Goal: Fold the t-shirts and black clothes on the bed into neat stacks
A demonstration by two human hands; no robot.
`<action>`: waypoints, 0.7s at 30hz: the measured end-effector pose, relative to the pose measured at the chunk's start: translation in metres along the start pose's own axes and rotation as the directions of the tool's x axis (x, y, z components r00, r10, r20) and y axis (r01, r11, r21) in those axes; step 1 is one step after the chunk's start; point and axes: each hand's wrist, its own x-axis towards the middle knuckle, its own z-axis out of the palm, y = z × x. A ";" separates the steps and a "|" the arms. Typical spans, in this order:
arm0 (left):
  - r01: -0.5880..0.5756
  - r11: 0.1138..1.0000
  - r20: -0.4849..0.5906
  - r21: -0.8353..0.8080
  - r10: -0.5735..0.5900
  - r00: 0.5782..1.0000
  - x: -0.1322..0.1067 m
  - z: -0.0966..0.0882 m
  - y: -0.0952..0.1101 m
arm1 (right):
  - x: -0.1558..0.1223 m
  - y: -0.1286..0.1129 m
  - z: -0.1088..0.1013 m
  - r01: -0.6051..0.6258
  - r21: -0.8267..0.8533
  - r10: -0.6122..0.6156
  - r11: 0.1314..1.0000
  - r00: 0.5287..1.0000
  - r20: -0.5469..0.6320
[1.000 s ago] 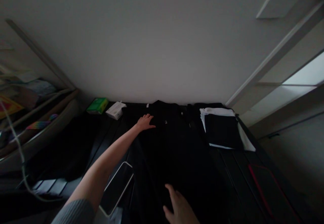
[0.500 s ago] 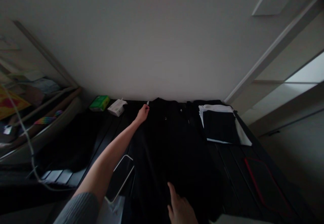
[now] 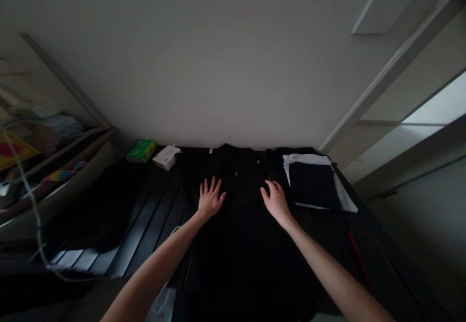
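Observation:
A black garment [image 3: 240,244], its collar toward the wall, lies spread on the dark slatted table. On its left side my left hand [image 3: 210,200] rests flat with fingers spread. My right hand [image 3: 275,200] is over the garment's right side, fingers curved and apart, holding nothing visible; whether it touches the cloth I cannot tell. A small white tag [image 3: 210,151] shows near the left shoulder. The garment's lower part blends into the dark.
Folded black and white cloths [image 3: 315,184] lie at the right. A green pack [image 3: 141,151] and a white box [image 3: 166,157] stand at the back left. A red-edged dark item [image 3: 374,259] is at right; a phone-like item is mostly behind my left arm. The wall [image 3: 233,70] bounds the back.
My left hand has left the tag by the shoulder and come down to lie spread on the garment. My right hand has moved from the near edge up to the garment's right side.

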 end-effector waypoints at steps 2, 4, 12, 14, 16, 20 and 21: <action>-0.003 1.000 -0.005 0.027 0.003 1.000 0.000 0.001 -0.001 | 0.040 -0.002 0.002 -0.068 0.003 0.068 0.998 0.997 0.030; -0.009 0.999 -0.006 0.034 0.010 1.000 0.001 0.000 -0.003 | 0.069 -0.004 0.007 -0.139 0.005 0.139 0.990 0.988 0.067; -0.027 0.992 -0.053 -0.125 0.021 0.998 -0.002 -0.017 0.000 | 0.104 -0.008 0.021 -0.186 0.059 0.178 0.981 0.976 0.126; -0.025 0.982 -0.111 -0.189 0.003 0.994 -0.005 -0.023 0.001 | 0.107 -0.013 0.014 -0.144 0.067 0.140 0.987 0.988 0.057; 0.004 0.968 -0.172 -0.252 -0.049 0.984 -0.007 -0.027 0.000 | 0.111 -0.021 0.001 -0.111 0.056 0.113 0.992 0.993 -0.041; 0.021 0.930 -0.254 -0.367 -0.122 0.959 -0.012 -0.030 -0.003 | 0.126 -0.046 -0.035 -0.046 0.005 0.046 0.999 0.976 -0.214; 0.012 0.923 -0.261 -0.384 -0.122 0.958 -0.012 -0.030 -0.004 | 0.130 -0.055 -0.043 -0.019 -0.009 0.016 1.000 0.972 -0.234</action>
